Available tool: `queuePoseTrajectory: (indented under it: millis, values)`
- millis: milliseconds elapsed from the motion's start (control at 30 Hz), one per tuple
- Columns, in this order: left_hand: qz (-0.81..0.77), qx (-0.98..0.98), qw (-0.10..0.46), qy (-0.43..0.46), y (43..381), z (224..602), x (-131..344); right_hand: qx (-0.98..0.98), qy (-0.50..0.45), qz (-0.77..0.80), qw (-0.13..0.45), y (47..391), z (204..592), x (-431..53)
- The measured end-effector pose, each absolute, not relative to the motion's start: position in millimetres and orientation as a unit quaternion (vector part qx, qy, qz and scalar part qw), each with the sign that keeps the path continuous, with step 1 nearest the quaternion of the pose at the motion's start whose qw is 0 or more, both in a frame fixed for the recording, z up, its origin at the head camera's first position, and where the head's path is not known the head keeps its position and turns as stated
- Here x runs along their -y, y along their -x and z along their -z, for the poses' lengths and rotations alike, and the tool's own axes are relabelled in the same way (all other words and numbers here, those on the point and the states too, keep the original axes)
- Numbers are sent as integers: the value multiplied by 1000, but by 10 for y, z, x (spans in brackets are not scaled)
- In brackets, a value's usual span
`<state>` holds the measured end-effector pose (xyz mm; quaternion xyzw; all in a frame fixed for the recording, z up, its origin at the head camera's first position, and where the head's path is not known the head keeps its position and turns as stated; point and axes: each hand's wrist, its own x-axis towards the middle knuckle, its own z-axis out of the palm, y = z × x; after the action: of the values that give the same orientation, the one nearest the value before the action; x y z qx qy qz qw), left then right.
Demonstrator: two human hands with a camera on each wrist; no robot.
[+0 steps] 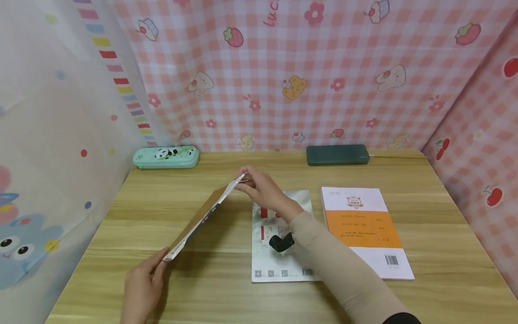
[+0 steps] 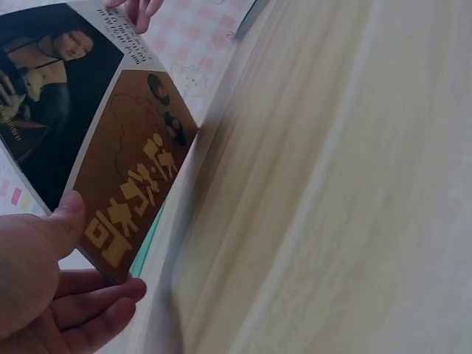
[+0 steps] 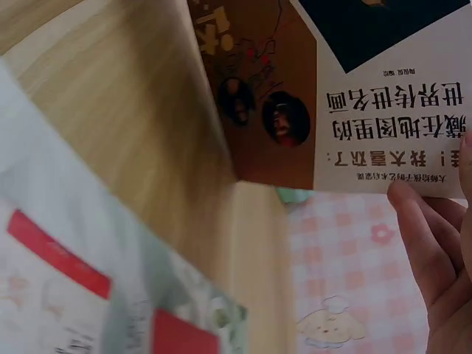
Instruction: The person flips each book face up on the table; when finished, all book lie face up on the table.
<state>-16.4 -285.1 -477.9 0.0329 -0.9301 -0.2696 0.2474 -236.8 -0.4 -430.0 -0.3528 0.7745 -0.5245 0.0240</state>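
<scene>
A thin book [image 1: 201,219] is held up off the table, tilted steeply on edge, between both hands. Its cover carries a painting of a figure with a pale animal [image 2: 44,70] and a brown band with Chinese lettering [image 3: 258,96]. At the near end my left hand [image 1: 142,283] pinches the book, thumb on the cover and fingers behind. My right hand [image 1: 262,188] grips the far end between thumb and fingers. Below the right forearm lies a pale green book [image 1: 279,263], partly hidden by the arm. Beside it rests a white book with an orange band [image 1: 366,229].
A mint pencil case with pandas [image 1: 167,157] stands at the back left of the wooden table [image 1: 218,292]. At the back right lies a dark green case [image 1: 337,155] with a thin cord. A checked pink curtain [image 1: 259,67] hangs behind.
</scene>
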Motion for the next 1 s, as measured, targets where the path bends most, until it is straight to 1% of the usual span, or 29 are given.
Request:
queuePoseTrajectory:
  millis: [67,300,433,600,667,800,900,1000]
  values:
    - [269,926,263,-31,166,4769,2834,-780,345,522,10,2371,4234,21]
    - [303,894,326,-52,179,4727,2774,-787,322,521,-76,2366,4040,55]
    - [319,876,355,-63,178,4682,2754,-788,306,525,-101,2353,3968,68]
    - [313,873,368,-58,159,4637,2732,-792,279,519,-159,2335,3926,139]
    - [319,873,365,-54,151,4637,2720,-792,263,527,-162,2328,3934,172]
    - [350,864,359,-50,133,4651,2692,-795,221,547,-137,2294,3977,231]
    - [374,856,353,-53,127,4659,2675,-803,194,548,-130,2269,4027,268]
    - [387,852,346,-64,126,4663,2666,-797,199,560,-108,2257,4095,297]
